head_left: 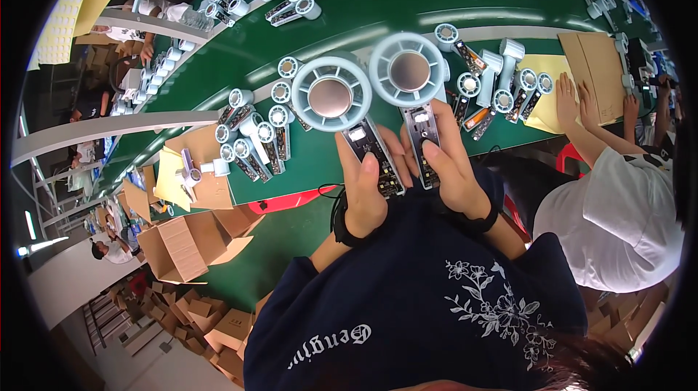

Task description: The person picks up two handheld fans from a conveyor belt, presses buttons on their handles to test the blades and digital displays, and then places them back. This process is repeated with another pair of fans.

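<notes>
Two light-blue handheld fans without covers on their handles are held up side by side over the near edge of the green table [305, 173]. My left hand [367, 194] is closed round the handle of the left fan [331, 96], its thumb lying on the bare circuit board. My right hand [452, 176] grips the right fan [409, 71] in the same way. Both round heads point up and show a shiny metal disc in a ring. More open-handled fans lie left of my hands [278, 116] and right of them [502, 100].
Beyond the table edge runs a green conveyor belt [349, 9] carrying fan clusters [294, 7]. At right, a co-worker's hands [574, 100] rest on cardboard [600, 64] and yellow sheet. An open carton [185, 245] stands at lower left; a grey metal frame [109, 136] crosses the left side.
</notes>
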Demonstrator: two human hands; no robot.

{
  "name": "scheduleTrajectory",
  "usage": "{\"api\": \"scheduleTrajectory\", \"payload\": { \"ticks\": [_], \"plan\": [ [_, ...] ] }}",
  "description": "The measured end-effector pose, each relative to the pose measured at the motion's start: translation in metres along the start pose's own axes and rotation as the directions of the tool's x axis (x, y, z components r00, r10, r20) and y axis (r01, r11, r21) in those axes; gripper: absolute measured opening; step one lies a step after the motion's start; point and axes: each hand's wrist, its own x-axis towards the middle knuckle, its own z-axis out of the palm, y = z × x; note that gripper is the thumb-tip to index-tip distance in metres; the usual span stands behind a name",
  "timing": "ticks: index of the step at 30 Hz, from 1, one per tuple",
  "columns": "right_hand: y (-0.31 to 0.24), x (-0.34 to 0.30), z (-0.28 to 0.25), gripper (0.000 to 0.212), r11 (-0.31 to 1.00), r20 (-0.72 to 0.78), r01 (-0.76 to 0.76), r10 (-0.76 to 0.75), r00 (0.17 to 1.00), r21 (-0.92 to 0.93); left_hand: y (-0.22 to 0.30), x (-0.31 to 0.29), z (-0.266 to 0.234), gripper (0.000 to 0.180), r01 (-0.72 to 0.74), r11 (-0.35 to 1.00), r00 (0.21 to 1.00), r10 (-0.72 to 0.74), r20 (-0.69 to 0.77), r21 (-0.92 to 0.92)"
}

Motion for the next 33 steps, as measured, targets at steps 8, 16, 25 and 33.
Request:
{"api": "scheduleTrajectory", "payload": {
  "ticks": [8, 16, 25, 33],
  "plan": [
    [0.002, 0.000, 0.001, 0.051, 1.000, -0.005, 0.008, -0.008, 1.000, -0.022, 0.001, -0.002, 0.003, 0.053, 0.016, 1.000, 0.999, -0.016, -0.031, -0.004],
    [-0.001, 0.003, -0.002, 0.040, 0.994, -0.001, -0.040, 0.040, 0.999, 0.099, -0.006, -0.002, 0.002, 0.058, -0.018, 0.996, 0.995, 0.026, -0.092, 0.083],
    [-0.003, 0.005, -0.011, 0.037, 0.999, 0.016, 0.010, -0.009, 1.000, -0.037, -0.013, -0.012, -0.008, 0.053, -0.047, 0.999, 0.995, 0.047, -0.085, 0.000],
    [0.006, 0.000, -0.017, 0.044, 0.921, 0.028, 0.319, -0.321, 0.947, -0.223, -0.018, -0.007, -0.005, 0.056, -0.073, 0.996, 0.996, 0.075, -0.049, 0.046]
  ]
}}
